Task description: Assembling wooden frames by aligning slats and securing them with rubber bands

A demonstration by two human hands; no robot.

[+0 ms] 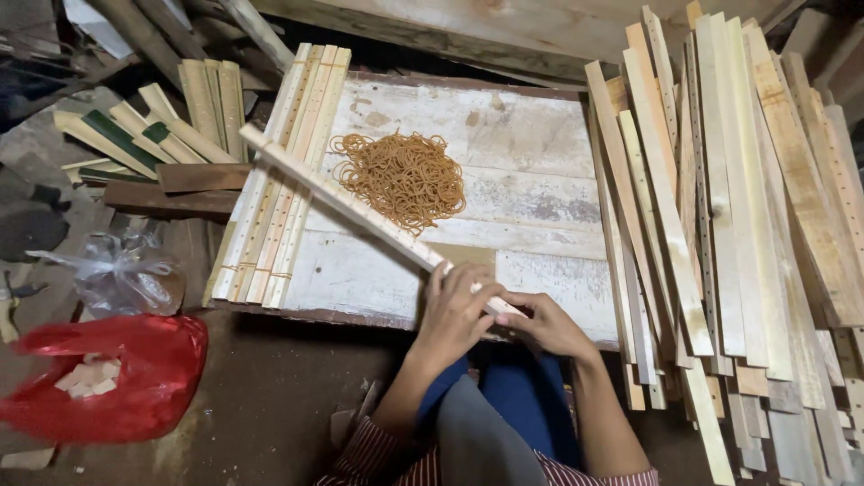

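At the far left, on the floor, lies a crumpled red plastic bag [135, 373] holding small pale wood blocks, with a clear plastic bag [121, 274] just above it. Behind these, short cream and green-painted wooden slats [135, 135] lie in a loose fan.

On the left edge of the worn, whitewashed wooden counter [531, 171] rests a bundle of pale, flat wooden strips with rows of small holes [279, 171], laid side by side and running away from the person. Just to their right, touching no hand, sits a loose heap of tan rubber bands [402, 177].

A long, pale wooden strip with a row of holes [346, 202] slants from upper left, over the bundle, down to the counter's near edge. The left hand [457, 315] wraps its near end, grip closed around the strip from above. The right hand [549, 326] meets the same end from the right, fingers curled against it; how tightly its grip closes I cannot tell.

Farther right, a large stack of long, bare wooden slats [738, 198] leans beside the counter, some drilled with holes.
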